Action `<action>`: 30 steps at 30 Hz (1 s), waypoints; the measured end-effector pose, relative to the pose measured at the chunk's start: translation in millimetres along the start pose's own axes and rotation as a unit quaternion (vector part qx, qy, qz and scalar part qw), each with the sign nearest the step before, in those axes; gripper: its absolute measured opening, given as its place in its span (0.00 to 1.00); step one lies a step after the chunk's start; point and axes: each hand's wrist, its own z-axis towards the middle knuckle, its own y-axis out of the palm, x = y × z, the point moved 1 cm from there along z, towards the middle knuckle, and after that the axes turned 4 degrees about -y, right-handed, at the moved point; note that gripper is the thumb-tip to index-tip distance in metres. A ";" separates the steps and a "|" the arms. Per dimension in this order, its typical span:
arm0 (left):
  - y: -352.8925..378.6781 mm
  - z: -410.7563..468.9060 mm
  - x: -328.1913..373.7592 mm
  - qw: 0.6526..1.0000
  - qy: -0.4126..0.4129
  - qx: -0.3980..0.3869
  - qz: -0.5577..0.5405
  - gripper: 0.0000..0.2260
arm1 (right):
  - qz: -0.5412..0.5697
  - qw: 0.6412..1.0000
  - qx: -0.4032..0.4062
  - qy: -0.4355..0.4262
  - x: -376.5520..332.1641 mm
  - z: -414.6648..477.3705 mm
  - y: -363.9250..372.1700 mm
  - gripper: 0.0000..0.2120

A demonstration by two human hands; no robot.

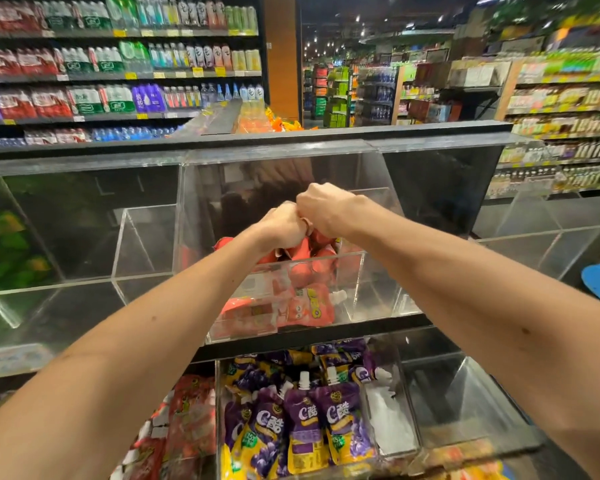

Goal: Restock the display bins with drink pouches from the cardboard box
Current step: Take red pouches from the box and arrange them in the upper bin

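- While we lean over the middle bin, the left grip is curled tight round the tops of a bunch of red pouches, knuckles touching the other hand.
- Right grip: curled on the same bunch from the far side. The bunch hangs at the bin's rim, its lower ends already inside.
- Step in hand, as we read it: set this bunch down and let go.
- To do it well, we would sink the bunch until it rests on the stock beneath.
- Then we would loosen the fingers of one hand, then the other, so nothing tips over the low front wall.
- Spouts up and printed faces outward would suit the display.
- Cardboard box: not in view.
- Containers, left to right.
- Upper left bin: green packs, too blurred to read.
- Lower left: red packs, crowded close.
- Middle bin: clear acrylic, a few pouches low down, and one loose pouch lying at the front with its white spout to the right. We judge it has room for more.
- Lower centre bin: purple pouches, mostly upright, white spouts up, well stocked.
- Narrow section just right of these: something white; we cannot tell what.
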 end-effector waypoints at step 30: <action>258.5 -255.6 138.1 0.901 0.306 -0.120 -0.282 0.06 | 0.422 0.718 0.294 0.469 -42.4 -501.0 227.3 0.12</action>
